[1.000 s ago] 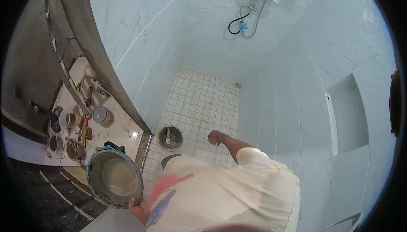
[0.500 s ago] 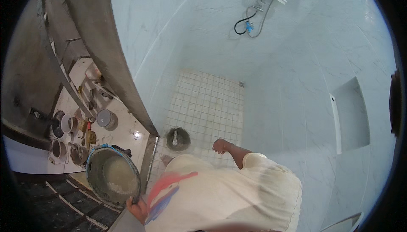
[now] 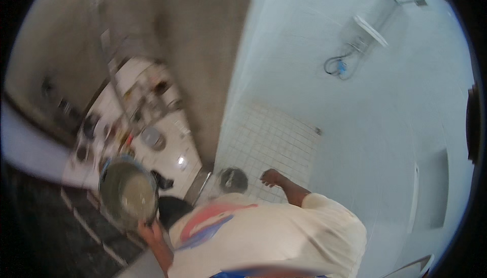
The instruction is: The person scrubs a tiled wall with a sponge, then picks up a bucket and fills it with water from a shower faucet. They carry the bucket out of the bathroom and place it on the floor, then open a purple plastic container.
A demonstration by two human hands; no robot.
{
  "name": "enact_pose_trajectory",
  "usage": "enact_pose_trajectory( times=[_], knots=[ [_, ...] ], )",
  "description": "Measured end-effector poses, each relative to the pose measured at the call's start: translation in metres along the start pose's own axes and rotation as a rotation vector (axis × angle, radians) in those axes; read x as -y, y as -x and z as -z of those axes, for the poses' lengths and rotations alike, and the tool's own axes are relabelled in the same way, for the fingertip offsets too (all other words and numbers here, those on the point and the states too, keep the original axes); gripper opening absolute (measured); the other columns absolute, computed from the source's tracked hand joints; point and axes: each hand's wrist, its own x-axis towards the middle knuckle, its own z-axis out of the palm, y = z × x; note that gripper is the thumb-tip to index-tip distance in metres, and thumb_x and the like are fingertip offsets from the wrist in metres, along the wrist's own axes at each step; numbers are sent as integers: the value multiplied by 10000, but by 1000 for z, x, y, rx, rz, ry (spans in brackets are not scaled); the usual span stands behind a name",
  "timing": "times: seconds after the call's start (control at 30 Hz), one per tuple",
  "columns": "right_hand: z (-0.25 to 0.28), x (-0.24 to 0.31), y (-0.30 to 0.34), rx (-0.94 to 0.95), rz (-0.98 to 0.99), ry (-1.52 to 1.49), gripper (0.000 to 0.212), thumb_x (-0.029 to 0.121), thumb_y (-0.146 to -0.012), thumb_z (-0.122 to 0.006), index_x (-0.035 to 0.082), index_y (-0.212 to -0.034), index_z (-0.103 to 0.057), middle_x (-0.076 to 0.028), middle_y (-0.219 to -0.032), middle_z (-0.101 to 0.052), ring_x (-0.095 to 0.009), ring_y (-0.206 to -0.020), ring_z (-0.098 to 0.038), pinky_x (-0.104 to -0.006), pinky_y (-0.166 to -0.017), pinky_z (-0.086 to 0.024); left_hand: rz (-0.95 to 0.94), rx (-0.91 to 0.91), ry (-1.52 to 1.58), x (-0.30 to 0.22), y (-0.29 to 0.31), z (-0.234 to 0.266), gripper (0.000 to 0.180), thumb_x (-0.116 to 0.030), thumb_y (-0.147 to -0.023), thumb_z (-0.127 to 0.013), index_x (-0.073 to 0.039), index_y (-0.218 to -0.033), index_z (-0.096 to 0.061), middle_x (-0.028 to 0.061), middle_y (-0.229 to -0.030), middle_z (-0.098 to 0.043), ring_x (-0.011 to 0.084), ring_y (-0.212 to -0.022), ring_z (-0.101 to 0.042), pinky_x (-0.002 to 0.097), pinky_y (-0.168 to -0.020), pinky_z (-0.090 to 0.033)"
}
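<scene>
A large dark bucket (image 3: 111,194) with a blue handle along its far rim is tilted at the left, cloudy pale liquid showing inside. My left hand (image 3: 151,233) has its fingers closed on the bucket's near rim. My right hand (image 3: 272,177) hangs above the tiled floor with bent, slightly parted fingers and nothing visible in it. Nearest to that hand, on the small white floor tiles, is a round dark bucket (image 3: 224,182) with something pale inside. Motion blur hides fine detail.
A brown unfinished wall end (image 3: 208,75) stands between the shower and the cluttered floor. Beyond it are a grey-lidded tub (image 3: 152,138) and several containers. A metal threshold strip (image 3: 198,187) edges the shower. Hose and fittings (image 3: 341,67) hang on the far wall.
My view has swung left, so the shower has shifted right in the picture. The bucket in my left hand is tilted more toward me. My right hand's fingers hang a little looser.
</scene>
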Motion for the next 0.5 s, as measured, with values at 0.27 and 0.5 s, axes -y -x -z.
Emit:
enact_pose_trajectory(
  times=[0.27,0.5],
  knots=[
    [-15,-58,-22,-31,-245,-229,270,239,-909,-620,41,-1087,-662,-110,-975,-703,-241,-814,-666,-419,-699,-546,350,-131,1149,42,-109,0,431,-22,-830,-498,112,-1240,-486,227,-1259,-551,374,-1194,-533,521,-1053,-442],
    [-59,44,-65,-17,-239,-186,313,250,-908,-632,38,-1138,-631,-111,-1046,-676,-250,-867,-656,-426,-725,-541,344,-186,1203,61,-176,7,492,29,-794,-494,85,-1280,-444,224,-1269,-544,409,-1182,-544,575,-1049,-439]
  ],
)
